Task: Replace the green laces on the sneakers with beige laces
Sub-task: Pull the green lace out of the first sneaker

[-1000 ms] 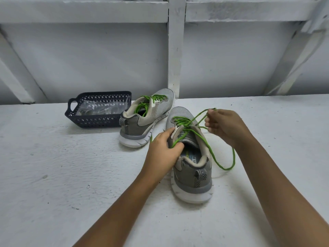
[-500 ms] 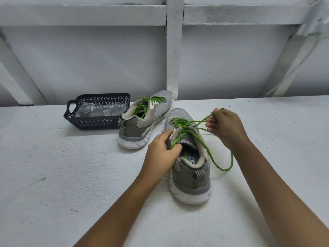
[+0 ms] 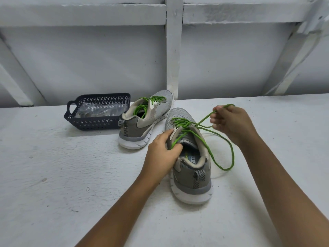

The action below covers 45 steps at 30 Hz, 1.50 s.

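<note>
Two grey sneakers stand on the white table. The near sneaker has its heel toward me and a loosened green lace that trails in a loop to its right. My left hand grips this sneaker's left collar beside the tongue. My right hand pinches the green lace up and to the right of the shoe, pulling strands taut from the eyelets. The far sneaker lies angled behind, its green lace still threaded.
A dark perforated basket holding a clear plastic bag sits left of the far sneaker. A white wall with beams runs along the back edge of the table.
My right hand has drawn the green lace farther up and to the right, lengthening the pulled strands. My left hand keeps its hold on the near sneaker.
</note>
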### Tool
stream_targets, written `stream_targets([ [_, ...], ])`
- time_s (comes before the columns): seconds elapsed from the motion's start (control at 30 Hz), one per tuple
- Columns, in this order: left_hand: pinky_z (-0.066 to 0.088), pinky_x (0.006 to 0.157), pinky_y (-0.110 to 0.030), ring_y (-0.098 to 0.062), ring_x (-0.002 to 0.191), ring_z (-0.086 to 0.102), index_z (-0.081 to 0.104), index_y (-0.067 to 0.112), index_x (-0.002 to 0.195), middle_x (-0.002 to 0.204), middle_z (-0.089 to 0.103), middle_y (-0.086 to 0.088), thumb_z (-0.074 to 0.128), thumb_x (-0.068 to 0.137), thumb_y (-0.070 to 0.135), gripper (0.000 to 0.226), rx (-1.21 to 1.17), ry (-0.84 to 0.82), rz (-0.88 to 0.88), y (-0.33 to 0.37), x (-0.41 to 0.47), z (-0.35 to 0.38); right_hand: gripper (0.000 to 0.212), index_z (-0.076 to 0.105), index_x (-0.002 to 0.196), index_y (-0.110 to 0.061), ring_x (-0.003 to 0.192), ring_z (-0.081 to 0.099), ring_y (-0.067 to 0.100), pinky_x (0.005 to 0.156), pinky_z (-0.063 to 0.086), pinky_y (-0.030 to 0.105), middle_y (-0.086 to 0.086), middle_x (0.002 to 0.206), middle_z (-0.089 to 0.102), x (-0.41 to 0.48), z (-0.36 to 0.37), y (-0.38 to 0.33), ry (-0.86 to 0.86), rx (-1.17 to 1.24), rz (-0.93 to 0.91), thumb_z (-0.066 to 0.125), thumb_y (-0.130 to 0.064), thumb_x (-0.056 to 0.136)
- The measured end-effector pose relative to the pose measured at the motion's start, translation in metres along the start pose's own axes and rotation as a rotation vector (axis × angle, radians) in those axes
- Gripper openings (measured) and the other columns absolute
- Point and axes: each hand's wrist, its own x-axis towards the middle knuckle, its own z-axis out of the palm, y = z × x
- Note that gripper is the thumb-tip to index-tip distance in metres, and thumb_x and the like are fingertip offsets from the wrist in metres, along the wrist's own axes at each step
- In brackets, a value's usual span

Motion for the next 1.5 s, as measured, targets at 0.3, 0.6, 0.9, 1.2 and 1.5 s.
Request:
stream_targets([
  [0.3,0.044,0.094,-0.023,-0.004,0.106,0.056,0.057,0.027,0.129,0.118,0.063,0.008,0.048,0.064,0.037,0.066,0.004,0.005,0.004,0.001,0.000,0.000,0.015,0.066,0.090,-0.004,0.060,0.054,0.012,0.048,0.046,0.018,0.006,0.073,0.058,-0.006,0.016,0.022,-0.255,-0.293,0.066,0.058,-0.017,0.092],
  [0.6,0.042,0.099,-0.023,-0.002,0.114,0.053,0.055,0.027,0.132,0.126,0.059,0.011,0.047,0.065,0.036,0.068,-0.005,-0.006,0.006,0.003,-0.001,0.000,0.019,0.061,0.086,-0.007,0.059,0.062,0.012,0.053,0.053,0.021,0.007,0.072,0.061,0.002,0.004,-0.001,0.019,-0.064,-0.008,0.054,-0.021,0.096],
  [0.9,0.043,0.098,-0.024,-0.003,0.112,0.054,0.056,0.028,0.130,0.123,0.060,0.010,0.046,0.065,0.036,0.067,0.004,-0.004,0.013,0.005,-0.002,-0.001,0.020,0.061,0.076,-0.003,0.055,0.060,0.013,0.055,0.055,0.022,0.007,0.066,0.062,-0.007,0.016,0.016,-0.120,-0.264,-0.005,0.057,-0.011,0.093],
  [1.2,0.042,0.101,-0.028,-0.005,0.114,0.053,0.055,0.025,0.131,0.126,0.060,0.008,0.046,0.064,0.037,0.069,0.023,0.001,0.001,0.006,-0.003,-0.002,0.027,0.057,0.082,-0.004,0.058,0.068,0.015,0.056,0.057,0.024,0.011,0.073,0.064,-0.001,0.003,0.015,0.267,0.198,-0.031,0.054,-0.026,0.096],
  [1.5,0.040,0.097,-0.027,-0.007,0.115,0.050,0.054,0.024,0.126,0.123,0.056,0.007,0.055,0.080,0.051,0.054,0.189,-0.105,0.059,0.008,0.005,-0.013,0.043,0.064,0.067,-0.006,0.039,0.049,0.010,0.039,0.041,0.017,0.003,0.054,0.056,-0.031,0.010,0.036,0.092,-0.381,0.120,0.052,-0.037,0.095],
])
